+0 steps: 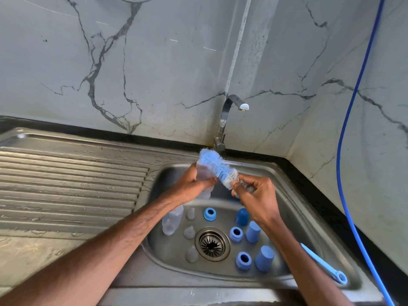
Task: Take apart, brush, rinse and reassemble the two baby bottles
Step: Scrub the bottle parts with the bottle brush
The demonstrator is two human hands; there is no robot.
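My left hand (191, 184) grips a clear bottle body (204, 191) above the sink basin. My right hand (257, 191) pinches the neck of a blue and white bottle brush (215, 165), whose bristles lie against the bottle's upper side. The brush's light blue handle (324, 265) runs down behind my right forearm to the basin's right rim. A second clear bottle body (173, 219) lies on the basin floor under my left forearm. Three clear teats (190, 233), three blue collar rings (236, 234) and three blue caps (253, 231) sit around the drain (212, 243).
The steel sink (293, 208) has a ribbed, wet drainboard (72, 184) on its left. A steel tap (227, 115) rises behind the basin, with no water running. A blue hose (346, 120) hangs along the marble wall at the right.
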